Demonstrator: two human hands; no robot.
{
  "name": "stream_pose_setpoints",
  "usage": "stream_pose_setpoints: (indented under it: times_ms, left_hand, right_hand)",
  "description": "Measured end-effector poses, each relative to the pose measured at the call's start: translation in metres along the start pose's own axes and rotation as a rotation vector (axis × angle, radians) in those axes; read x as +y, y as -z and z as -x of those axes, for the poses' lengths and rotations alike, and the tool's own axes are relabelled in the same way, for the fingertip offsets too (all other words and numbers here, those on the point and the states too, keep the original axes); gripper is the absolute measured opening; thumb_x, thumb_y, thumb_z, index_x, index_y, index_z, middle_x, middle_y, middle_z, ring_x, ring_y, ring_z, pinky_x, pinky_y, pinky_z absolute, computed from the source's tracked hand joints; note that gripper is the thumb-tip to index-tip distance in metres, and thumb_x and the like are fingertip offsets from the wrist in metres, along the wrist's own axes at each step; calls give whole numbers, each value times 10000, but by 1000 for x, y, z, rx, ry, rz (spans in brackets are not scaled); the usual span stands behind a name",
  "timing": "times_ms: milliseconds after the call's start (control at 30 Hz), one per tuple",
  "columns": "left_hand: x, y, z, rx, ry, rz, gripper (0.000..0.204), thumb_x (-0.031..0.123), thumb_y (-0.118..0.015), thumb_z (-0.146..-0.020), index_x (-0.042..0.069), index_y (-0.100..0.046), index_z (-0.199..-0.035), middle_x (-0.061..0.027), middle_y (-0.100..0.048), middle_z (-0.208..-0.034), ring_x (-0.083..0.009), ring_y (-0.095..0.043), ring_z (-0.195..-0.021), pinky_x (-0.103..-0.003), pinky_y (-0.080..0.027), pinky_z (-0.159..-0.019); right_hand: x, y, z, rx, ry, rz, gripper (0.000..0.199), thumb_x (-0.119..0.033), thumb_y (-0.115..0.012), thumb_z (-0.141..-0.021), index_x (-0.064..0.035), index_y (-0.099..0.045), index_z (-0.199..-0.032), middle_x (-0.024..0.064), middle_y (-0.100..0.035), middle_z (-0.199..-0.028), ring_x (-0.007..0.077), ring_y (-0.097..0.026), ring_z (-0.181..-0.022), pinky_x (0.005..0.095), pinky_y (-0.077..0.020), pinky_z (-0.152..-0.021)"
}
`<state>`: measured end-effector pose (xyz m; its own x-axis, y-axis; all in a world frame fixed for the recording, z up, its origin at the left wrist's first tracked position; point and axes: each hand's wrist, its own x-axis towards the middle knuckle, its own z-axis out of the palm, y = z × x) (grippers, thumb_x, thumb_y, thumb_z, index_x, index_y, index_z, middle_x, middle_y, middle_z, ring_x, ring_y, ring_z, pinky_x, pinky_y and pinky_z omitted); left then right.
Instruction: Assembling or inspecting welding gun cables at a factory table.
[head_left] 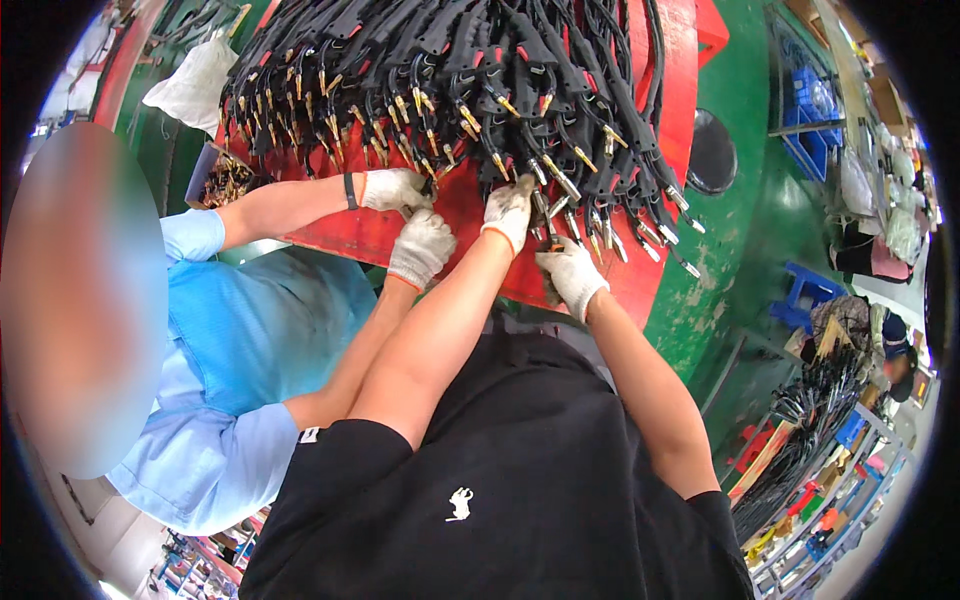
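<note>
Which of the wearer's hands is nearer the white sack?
Left. The left hand is to the right of the white sack and closer to the wearer; the right hand is farther right.

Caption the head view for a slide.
The wearer's gloved left hand and right hand at black trigger handles on a red table, beside a co-worker's gloved hands.

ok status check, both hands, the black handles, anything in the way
Left hand at the metal tips; right hand beside them, grips unclear. Black handles heaped on red table. Co-worker's gloved hands close on the left.
</note>
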<state>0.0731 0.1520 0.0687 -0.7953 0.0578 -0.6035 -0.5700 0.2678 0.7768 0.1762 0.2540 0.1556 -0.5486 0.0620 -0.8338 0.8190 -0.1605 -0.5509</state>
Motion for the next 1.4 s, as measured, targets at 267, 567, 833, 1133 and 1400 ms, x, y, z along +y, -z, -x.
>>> stream_pose_setpoints:
  times_ms: [267, 567, 833, 1133, 1400]
  left_hand:
    - [-13, -30, -24, 133, -106, 44, 373, 306, -520, -924, -3, -702, -820, -199, -698, -780, -335, -684, -759, -422, -507, -706]
    - [-41, 3, -63, 233, 46, 102, 290, 250, -541, -933, 36, -724, -865, -134, -729, -799, -269, -698, -695, -385, -525, -617]
    - [-2, -17, 24, 202, 35, 120, 378, 353, -550, -946, 1, -678, -901, -150, -672, -723, -240, -670, -668, -384, -507, -640]
    - [-52, 4, 109, -150, 19, 165, 457, 428, -579, -973, 15, -631, -1162, -84, -685, -923, -176, -658, -795, -333, -536, -692]
    - [-67, 10, 107, 44, 69, 423, 274, 217, -629, -964, -1, -613, -1129, -106, -683, -881, -168, -649, -707, -302, -555, -626]
  right_hand:
    - [-5, 4, 7, -33, -4, 27, 240, -112, -573, -900, -43, -522, -1124, 29, -488, -647, 157, -452, -462, 330, -374, -397]
    - [101, 25, 57, -35, 202, 318, 216, -138, -607, -879, -30, -592, -1065, 78, -607, -768, 156, -565, -609, 304, -465, -549]
    - [105, 61, 70, 85, 260, 263, 199, -131, -628, -916, -67, -551, -1088, 3, -515, -721, 95, -471, -549, 274, -394, -465]
    - [88, 43, 57, -21, 208, 534, 367, -158, -606, -886, -1, -555, -1214, 187, -647, -927, 261, -640, -861, 370, -504, -789]
    - [79, 35, 42, -118, 177, 715, 440, -240, -657, -869, -20, -569, -1239, 229, -663, -1105, 352, -640, -1063, 393, -494, -904]
